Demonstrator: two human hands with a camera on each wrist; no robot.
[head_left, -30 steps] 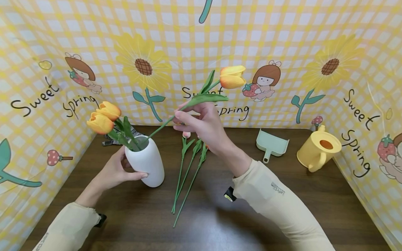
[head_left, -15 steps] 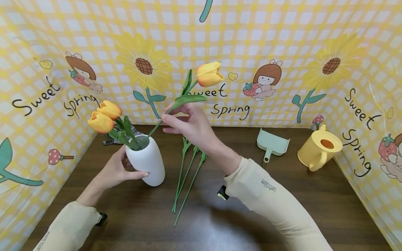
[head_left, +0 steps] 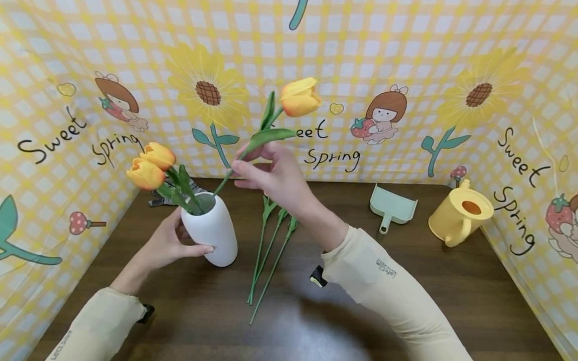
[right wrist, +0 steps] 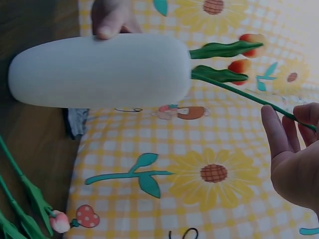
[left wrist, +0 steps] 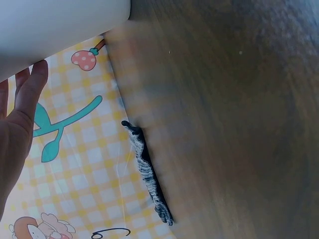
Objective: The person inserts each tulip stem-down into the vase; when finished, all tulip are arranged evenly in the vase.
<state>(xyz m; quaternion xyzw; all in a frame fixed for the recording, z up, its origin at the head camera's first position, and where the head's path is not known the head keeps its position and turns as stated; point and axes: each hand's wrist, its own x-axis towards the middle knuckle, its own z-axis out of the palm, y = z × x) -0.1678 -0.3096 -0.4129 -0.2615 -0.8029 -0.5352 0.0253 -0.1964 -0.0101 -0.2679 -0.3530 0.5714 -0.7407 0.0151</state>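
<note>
Stems (head_left: 273, 273) obstruct beside vase (head_left: 212, 233) (gap right of dustpan (head_left: 394, 205)).

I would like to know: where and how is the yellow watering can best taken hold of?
Probably by its handle, coming from the near side, with the right hand once that lets go of the tulip. The watering can stands upright, and its handle sticks out on that near side.

The vase (head_left: 211, 235), white, smooth and rounded, has its mouth upward, two yellow-orange tulips (head_left: 145, 173) leaning out to the left. The third tulip (head_left: 271, 135), also yellow-orange with green leaves, slants up rightward, held by its stem, the lower stem at the mouth
</note>
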